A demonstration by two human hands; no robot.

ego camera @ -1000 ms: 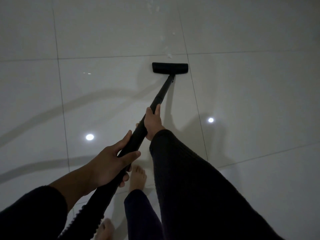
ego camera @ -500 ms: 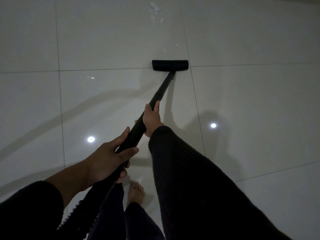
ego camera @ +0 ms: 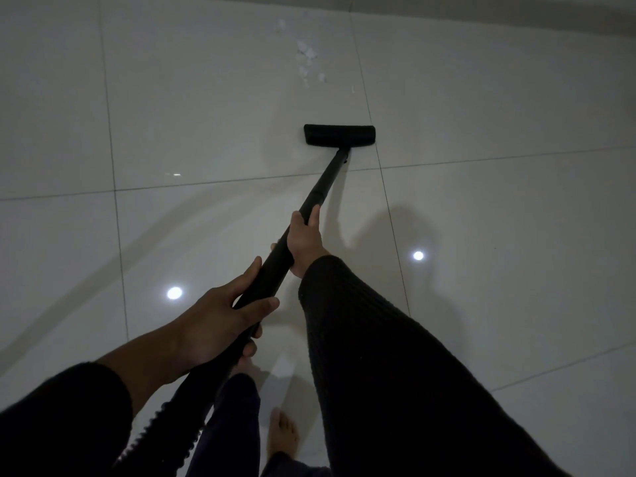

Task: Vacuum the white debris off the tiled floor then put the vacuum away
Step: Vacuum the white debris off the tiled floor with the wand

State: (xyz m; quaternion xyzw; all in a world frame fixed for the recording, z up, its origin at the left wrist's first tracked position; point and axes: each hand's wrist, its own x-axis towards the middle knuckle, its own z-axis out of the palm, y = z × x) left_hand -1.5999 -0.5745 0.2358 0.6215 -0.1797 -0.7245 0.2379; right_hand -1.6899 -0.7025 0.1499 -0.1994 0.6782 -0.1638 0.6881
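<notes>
A black vacuum wand [ego camera: 320, 191] runs from my hands up to its flat floor head [ego camera: 339, 134], which lies on the glossy white tiles. My right hand [ego camera: 304, 239] grips the wand partway down, and my left hand [ego camera: 215, 321] grips it lower, near where the ribbed hose [ego camera: 161, 428] starts. White debris [ego camera: 308, 60] is scattered on the tile beyond the head, a short way past it and apart from it. The vacuum's body is out of view.
Glossy tiled floor [ego camera: 481, 115] with dark grout lines spreads all around, showing two bright lamp reflections. A bare foot [ego camera: 282, 438] and dark trouser legs are below the hands. A darker wall base [ego camera: 516, 12] runs along the top right.
The floor head has crossed the grout line onto the far tile, toward the debris. The small flecks close to the grout line are gone. My feet have stepped forward.
</notes>
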